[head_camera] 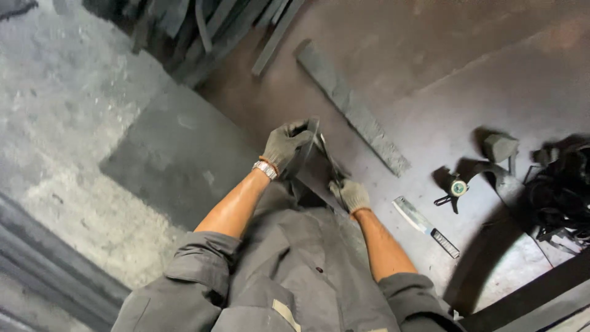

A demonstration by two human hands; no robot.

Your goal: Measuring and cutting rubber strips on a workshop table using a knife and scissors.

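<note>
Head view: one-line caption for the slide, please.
Two gloved hands, left and right, grip a dark flat rubber strip above a brown metal floor, a flat steel cleaver lying nearby.

A dark rubber strip point(310, 150) is gripped at its upper end by the gloved left hand point(284, 144), on whose wrist a metal watch point(265, 169) is worn. The strip's lower part is pinched by the gloved right hand point(351, 194). A long grey bar point(351, 106) is laid diagonally on the brown floor point(430, 55) beyond the hands. A cleaver-like knife point(424, 225) is seen to the right, near scissors point(453, 189).
</note>
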